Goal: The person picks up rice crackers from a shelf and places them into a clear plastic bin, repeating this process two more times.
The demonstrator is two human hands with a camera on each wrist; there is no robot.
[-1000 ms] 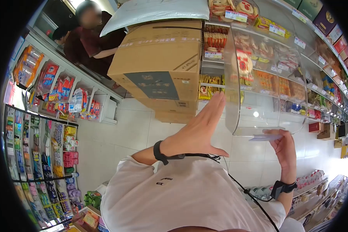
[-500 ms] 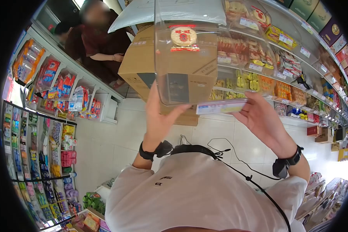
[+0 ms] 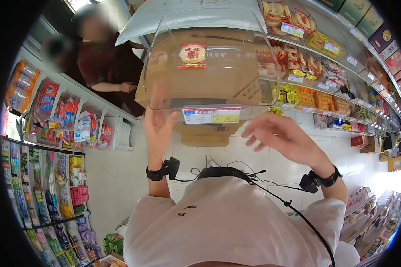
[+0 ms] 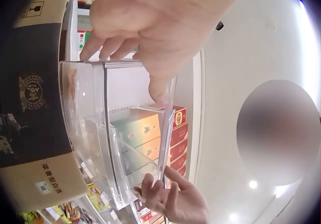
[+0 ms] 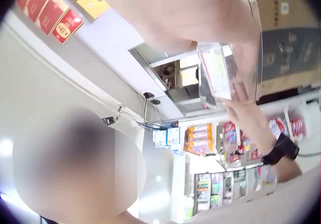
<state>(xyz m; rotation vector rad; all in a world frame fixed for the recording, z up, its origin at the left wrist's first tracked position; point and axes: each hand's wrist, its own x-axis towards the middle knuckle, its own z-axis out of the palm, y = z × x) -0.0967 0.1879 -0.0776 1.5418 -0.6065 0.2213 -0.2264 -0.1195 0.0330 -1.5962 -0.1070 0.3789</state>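
A clear plastic bin (image 3: 229, 93) stands out in front of the chest, with one red-and-clear packet of round crackers (image 3: 192, 55) inside. Along its front edge is a price label (image 3: 211, 115). My left hand (image 3: 158, 122) grips the bin's left side, thumb near the front edge; in the left wrist view the left hand (image 4: 145, 33) has its thumb over one side of the rim and fingers on the other. Beside the bin's right front corner, my right hand (image 3: 285, 138) has loosely bent fingers and nothing in them.
Behind the bin stands a large cardboard carton (image 3: 205, 133) with a white padded bag (image 3: 138, 26) on top. Snack shelves (image 3: 316, 84) run along the right. Two people (image 3: 104, 62) are at the back left, near hanging packets (image 3: 67, 104).
The bin has moved left and turned so its label faces me. My left hand has taken hold of its left side. My right hand has let go near the label.
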